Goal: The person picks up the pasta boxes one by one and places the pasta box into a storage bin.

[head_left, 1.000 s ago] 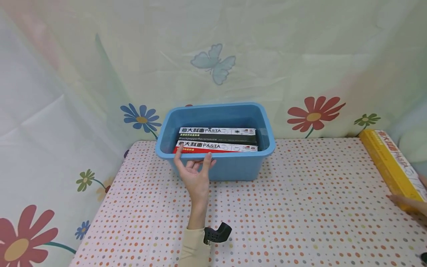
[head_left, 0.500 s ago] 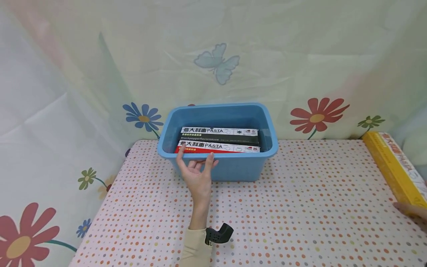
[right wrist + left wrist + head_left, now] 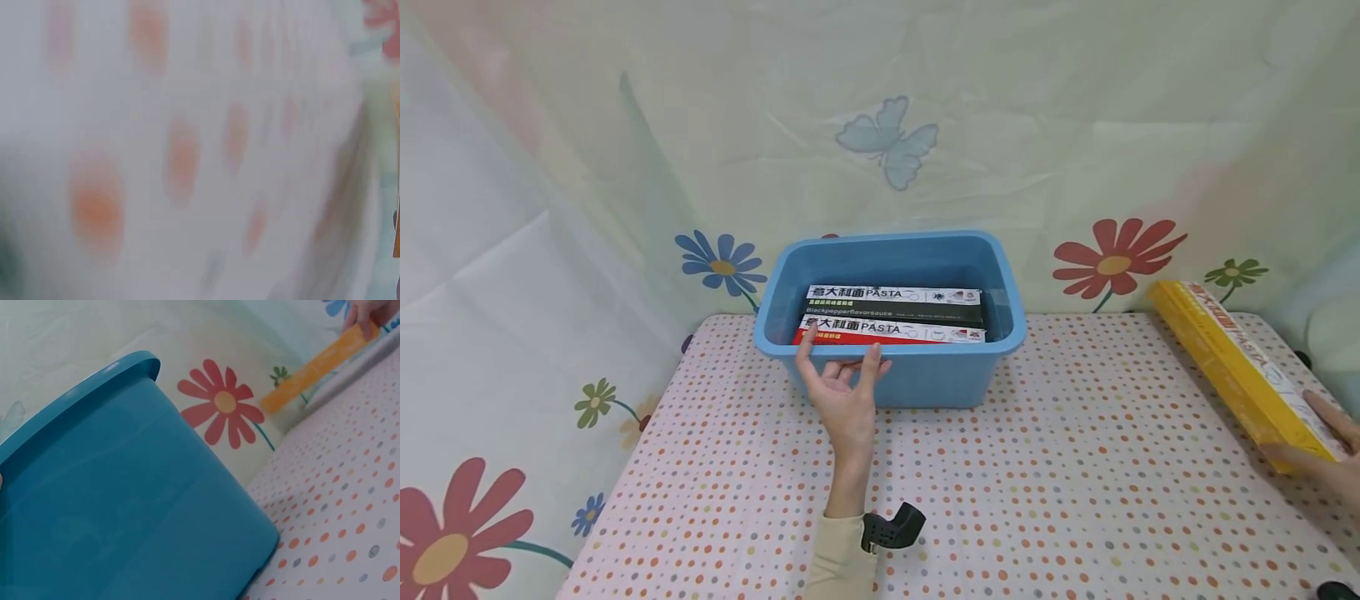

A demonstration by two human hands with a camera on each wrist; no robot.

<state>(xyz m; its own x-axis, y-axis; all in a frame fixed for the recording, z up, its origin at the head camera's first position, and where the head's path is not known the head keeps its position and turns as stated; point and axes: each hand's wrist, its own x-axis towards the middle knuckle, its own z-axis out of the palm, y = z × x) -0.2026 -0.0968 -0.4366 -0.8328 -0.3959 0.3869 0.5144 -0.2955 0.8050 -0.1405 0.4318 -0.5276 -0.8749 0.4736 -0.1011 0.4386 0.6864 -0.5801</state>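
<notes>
A blue plastic bin (image 3: 887,379) stands near the back of the table. Two pasta boxes lie inside it: one black and white (image 3: 895,308), one red and white (image 3: 895,330). My left hand (image 3: 844,408) holds the bin's front rim, with index finger and thumb over the edge and other fingers below it. At the far right, my right hand (image 3: 1333,477) grips the near end of a yellow and white pasta box (image 3: 1240,367). In the left wrist view that yellow box (image 3: 319,370) is tilted and raised off the table. The right wrist view is blurred.
A dotted cloth (image 3: 1075,483) covers the table. Behind it hangs a flower-printed curtain (image 3: 1000,150), close to the bin's back. More curtain (image 3: 512,292) borders the left side.
The yellow pasta box has come up off the table and shifted left in my right hand. My left hand keeps its hold on the bin, which stays put.
</notes>
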